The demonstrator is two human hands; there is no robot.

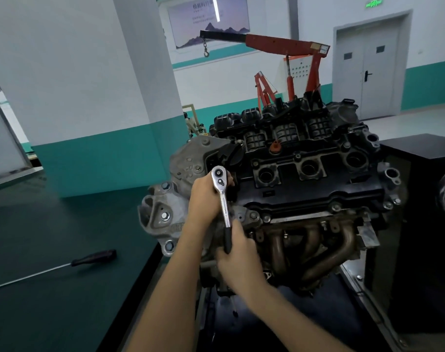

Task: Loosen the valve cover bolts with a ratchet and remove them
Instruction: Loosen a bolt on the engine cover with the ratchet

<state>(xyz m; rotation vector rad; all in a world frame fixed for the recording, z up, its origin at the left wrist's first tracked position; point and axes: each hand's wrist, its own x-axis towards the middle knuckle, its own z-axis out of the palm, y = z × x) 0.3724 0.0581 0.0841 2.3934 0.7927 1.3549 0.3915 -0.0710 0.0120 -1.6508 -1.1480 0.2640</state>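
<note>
gripping the ratchet (224,200) handle with right hand (237,260) curled tight round it, left hand (205,191) wrapping under the head at the near-left corner of the valve cover (307,185) (socket and bolt hidden there), risking the socket camming off and rounding the bolt if pulling off-axis.
</note>
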